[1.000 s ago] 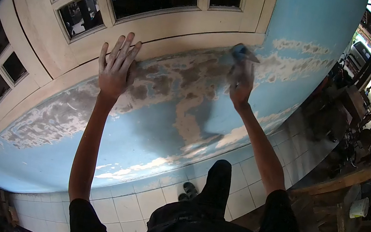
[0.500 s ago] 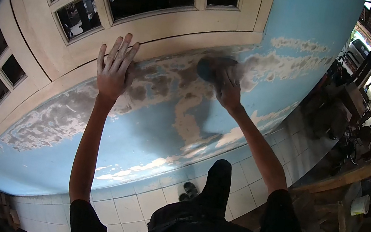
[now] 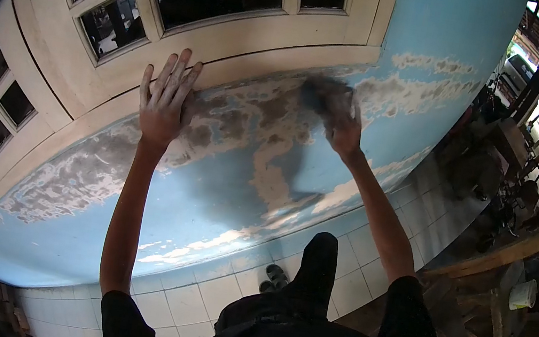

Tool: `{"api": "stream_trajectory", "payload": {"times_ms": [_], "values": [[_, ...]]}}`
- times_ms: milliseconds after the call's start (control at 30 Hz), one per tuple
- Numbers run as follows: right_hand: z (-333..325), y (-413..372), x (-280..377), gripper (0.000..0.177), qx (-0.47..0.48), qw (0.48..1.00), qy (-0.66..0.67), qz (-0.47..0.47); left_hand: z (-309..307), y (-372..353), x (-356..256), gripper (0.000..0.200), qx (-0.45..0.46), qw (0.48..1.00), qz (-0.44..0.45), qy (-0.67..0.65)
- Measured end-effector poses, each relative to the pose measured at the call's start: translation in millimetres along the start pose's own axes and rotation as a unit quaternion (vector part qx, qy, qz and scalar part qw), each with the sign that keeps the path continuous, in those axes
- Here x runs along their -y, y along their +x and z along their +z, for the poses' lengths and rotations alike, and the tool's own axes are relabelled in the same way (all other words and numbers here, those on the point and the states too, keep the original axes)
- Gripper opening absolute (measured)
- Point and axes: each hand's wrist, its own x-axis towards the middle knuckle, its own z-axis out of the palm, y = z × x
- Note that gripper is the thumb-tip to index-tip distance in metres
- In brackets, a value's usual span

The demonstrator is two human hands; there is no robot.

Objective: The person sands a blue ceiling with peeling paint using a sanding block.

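Note:
My left hand (image 3: 165,104) rests flat with fingers stretched on the lower edge of the cream window frame (image 3: 268,40). Its palm lies over the top of the scraped wall band. My right hand (image 3: 345,125) presses a dark grey piece of sandpaper (image 3: 320,96) against the light blue wall (image 3: 224,186), just below the frame; motion blurs the fingers and the sheet. Around both hands the paint is worn into grey and whitish patches (image 3: 235,117).
White floor tiles (image 3: 195,303) run along the foot of the wall. A pair of dark sandals (image 3: 274,279) lies there. To the right are a wooden beam (image 3: 517,250), a white bucket (image 3: 523,295) and cluttered items. A vehicle (image 3: 519,70) stands farther off.
My right hand and the sandpaper have shifted slightly right along the wall. My left hand stays on the window frame.

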Motion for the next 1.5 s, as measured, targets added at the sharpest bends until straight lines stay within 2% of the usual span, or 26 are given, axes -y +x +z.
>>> {"api": "stream_trajectory", "payload": {"times_ms": [33, 100, 133, 167, 233, 267, 367, 500, 567, 667, 900, 967, 1000, 1067, 1100, 1167, 1267, 1300, 1367, 1400, 1467, 1500], "values": [[0.5, 0.4, -3.1, 0.039, 0.002, 1.0, 0.0, 0.0, -1.0, 0.1, -0.9, 0.06, 0.006, 1.0, -0.003, -0.007], [0.3, -1.1, -6.9, 0.039, -0.072, 0.995, -0.054, 0.038, -1.3, 0.7, -1.0, 0.061, 0.001, 1.0, 0.0, -0.007], [7.2, 1.9, 1.0, 0.042, -0.103, 0.991, 0.012, 0.088, -0.8, 1.4, -1.0, 0.061, -0.005, 1.0, 0.004, -0.004], [14.9, 3.9, 11.5, 0.042, -0.104, 0.991, 0.01, 0.088, -0.6, 1.6, -0.8, 0.061, -0.007, 1.0, 0.004, -0.005], [18.9, 7.8, 40.5, 0.046, -0.142, 0.971, 0.119, 0.154, -1.6, -0.4, -0.3, 0.063, 0.018, 1.0, 0.001, 0.015], [23.3, -0.1, 41.8, 0.052, -0.054, 0.99, 0.021, 0.126, -1.4, -0.5, -0.4, 0.063, 0.018, 1.0, 0.0, 0.016], [13.3, -1.1, 47.2, 0.053, -0.012, 0.994, -0.038, 0.097, 0.5, -0.8, 0.5, 0.066, -0.006, 1.0, 0.002, -0.006], [11.6, 9.1, 60.4, 0.055, -0.04, 0.992, -0.033, 0.118, 2.0, -3.2, 1.1, 0.066, -0.004, 1.0, 0.003, -0.01], [0.7, 24.2, 81.2, 0.057, -0.007, 0.981, -0.054, 0.187, 0.7, -3.7, 1.4, 0.065, 0.006, 1.0, 0.003, -0.005], [-4.3, 34.2, 88.0, 0.061, -0.013, 0.977, -0.019, 0.212, 0.3, -2.8, -0.4, 0.062, 0.009, 1.0, -0.002, -0.01], [-21.5, 49.8, 69.0, 0.05, -0.006, 0.98, -0.002, 0.199, 2.0, -1.2, -0.4, 0.06, -0.015, 1.0, 0.004, -0.01], [-19.4, 51.9, 56.3, 0.041, 0.017, 0.992, 0.038, 0.12, 2.4, -1.3, -0.9, 0.061, -0.021, 1.0, 0.006, -0.004], [-19.0, 55.1, 52.6, 0.041, 0.017, 0.992, 0.038, 0.119, 1.6, -1.9, -0.6, 0.061, -0.01, 1.0, 0.002, -0.005], [-17.0, 59.9, 47.6, 0.034, -0.023, 0.992, 0.092, 0.081, 0.5, -2.5, 0.1, 0.061, 0.003, 1.0, -0.004, -0.004], [-17.8, 62.1, 48.1, 0.034, -0.022, 0.992, 0.094, 0.082, 0.4, -2.1, -0.4, 0.061, 0.001, 1.0, -0.002, -0.003], [-19.3, 64.8, 49.7, 0.034, -0.057, 0.978, 0.136, 0.147, -0.2, -2.3, 0.4, 0.062, 0.002, 1.0, -0.002, -0.002], [-7.6, 63.8, 50.6, 0.033, -0.057, 0.973, 0.162, 0.157, -1.7, -2.1, -0.2, 0.058, 0.022, 1.0, -0.004, 0.009], [-9.1, 66.3, 54.2, 0.033, -0.057, 0.973, 0.16, 0.159, -1.4, -1.4, -0.9, 0.056, 0.006, 1.0, -0.002, 0.004], [-14.3, 70.3, 60.1, 0.028, 0.019, 0.983, 0.056, 0.172, -0.7, -0.5, -1.3, 0.053, -0.009, 1.0, 0.001, -0.004], [-13.7, 66.8, 57.6, 0.028, 0.019, 0.983, 0.054, 0.174, -0.7, -0.8, -0.7, 0.051, -0.006, 1.0, 0.0, 0.0], [-8.9, 59.8, 49.9, 0.025, -0.042, 0.994, -0.004, 0.096, -0.8, -0.8, -1.3, 0.05, -0.003, 1.0, 0.002, 0.003], [-4.9, 54.8, 42.9, 0.025, -0.043, 0.994, -0.004, 0.096, -1.0, -0.3, -1.8, 0.049, -0.007, 1.0, 0.002, 0.004]]}}
